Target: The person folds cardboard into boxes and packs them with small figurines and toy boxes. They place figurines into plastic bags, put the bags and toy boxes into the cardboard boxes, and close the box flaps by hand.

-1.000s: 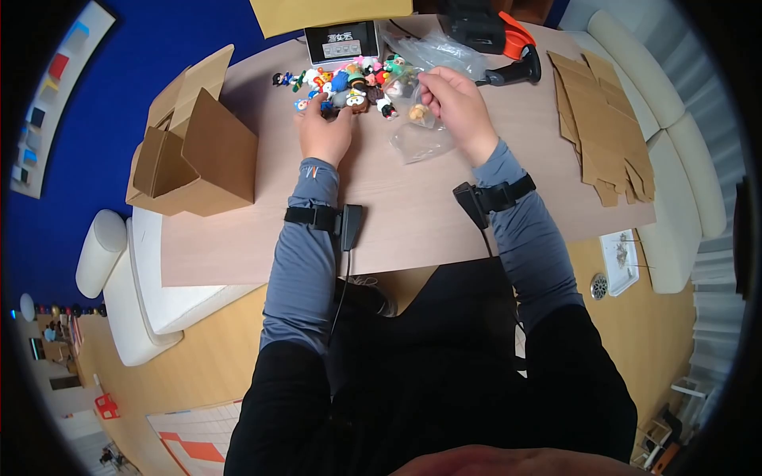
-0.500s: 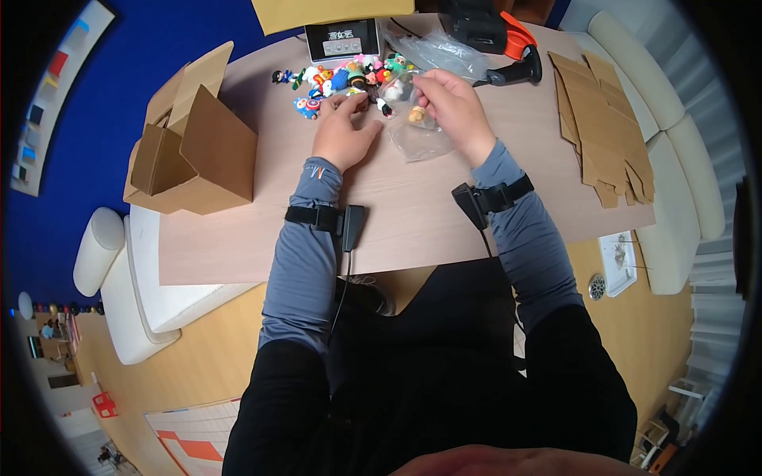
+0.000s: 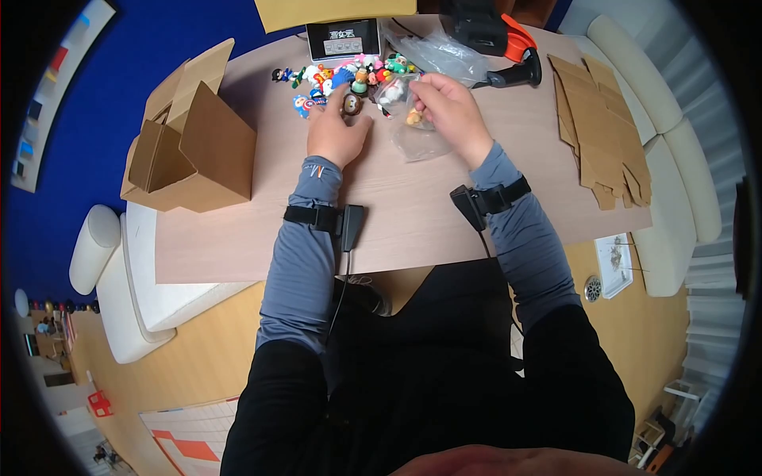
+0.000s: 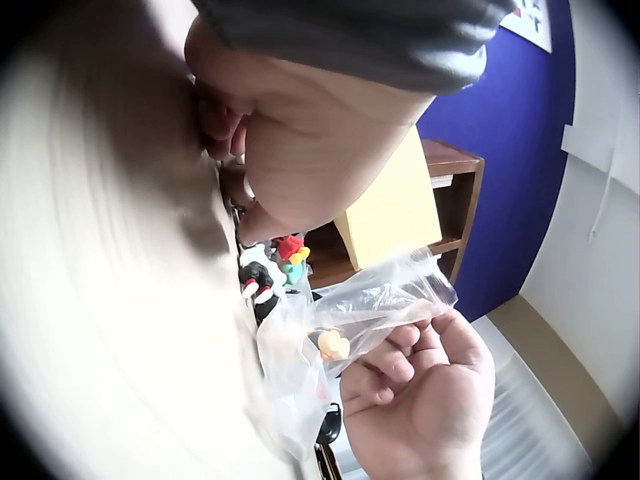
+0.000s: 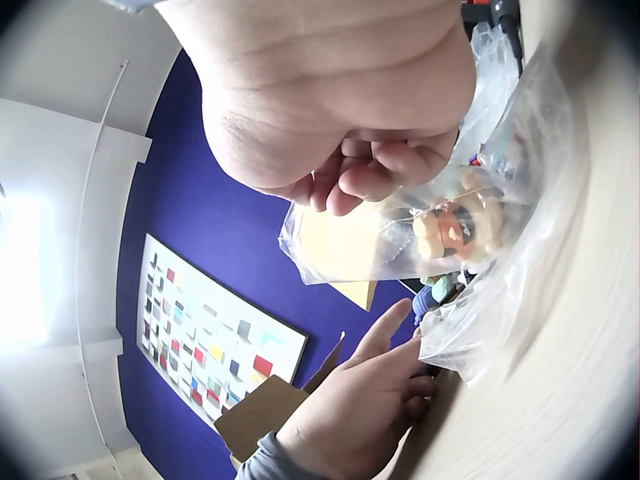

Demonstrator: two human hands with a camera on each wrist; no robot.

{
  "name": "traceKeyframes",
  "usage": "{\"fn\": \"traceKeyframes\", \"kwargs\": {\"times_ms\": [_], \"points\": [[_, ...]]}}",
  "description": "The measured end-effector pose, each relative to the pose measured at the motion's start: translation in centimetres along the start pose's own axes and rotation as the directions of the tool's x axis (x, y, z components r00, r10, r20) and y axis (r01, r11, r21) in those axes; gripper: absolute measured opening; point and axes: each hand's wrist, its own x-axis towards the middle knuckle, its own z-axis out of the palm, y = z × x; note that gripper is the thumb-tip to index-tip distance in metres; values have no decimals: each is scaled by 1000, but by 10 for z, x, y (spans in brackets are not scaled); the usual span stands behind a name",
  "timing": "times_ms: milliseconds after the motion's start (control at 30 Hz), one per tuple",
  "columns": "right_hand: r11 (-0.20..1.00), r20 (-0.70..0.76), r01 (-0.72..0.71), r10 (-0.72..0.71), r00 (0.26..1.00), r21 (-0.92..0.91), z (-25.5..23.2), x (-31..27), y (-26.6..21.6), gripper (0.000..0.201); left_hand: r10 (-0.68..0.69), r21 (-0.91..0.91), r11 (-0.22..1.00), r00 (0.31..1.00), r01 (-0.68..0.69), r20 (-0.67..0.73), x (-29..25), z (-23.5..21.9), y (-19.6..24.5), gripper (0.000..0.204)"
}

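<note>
My right hand (image 3: 451,115) pinches the rim of a clear plastic bag (image 3: 421,144) and holds it up off the tabletop. A tan and orange figurine (image 5: 458,228) shows inside the bag. Left of the bag, my left hand (image 3: 336,136) reaches to the near edge of a pile of small colourful toy figurines (image 3: 367,73). Its thumb and index finger are spread on either side of a brown figurine (image 3: 352,104). A blue figurine (image 3: 302,105) with a round red-and-white shield lies left of that hand. In the left wrist view, the left fingertips are mostly hidden.
An opened cardboard box (image 3: 214,151) stands at the left of the table. Flattened cardboard (image 3: 607,135) lies at the right. Behind the pile are a small screen (image 3: 344,40), another clear plastic bag (image 3: 448,59) and a black-and-orange device (image 3: 520,55).
My left hand moved right over the brown figurine, then back slightly left, uncovering it between thumb and index finger. The right hand keeps hold of the bag and has shifted slightly left.
</note>
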Motion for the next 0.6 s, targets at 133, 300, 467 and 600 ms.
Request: {"fn": "traceKeyframes", "kwargs": {"times_ms": [133, 300, 467, 600], "points": [[1000, -9, 5, -6, 1000, -21, 0, 1, 1, 20, 75, 93, 992, 989, -87, 127, 2, 1, -6, 54], [1000, -11, -2, 2, 1000, -7, 1, 0, -1, 20, 71, 75, 994, 990, -80, 120, 1, -2, -2, 45], [1000, -3, 0, 0, 1000, -15, 0, 0, -1, 20, 4, -109, 994, 998, 3, 68, 14, 11, -27, 32], [1000, 3, 14, -14, 1000, -23, 0, 0, 0, 20, -82, -441, 893, 996, 93, 46, 12, 6, -4, 30]]}}
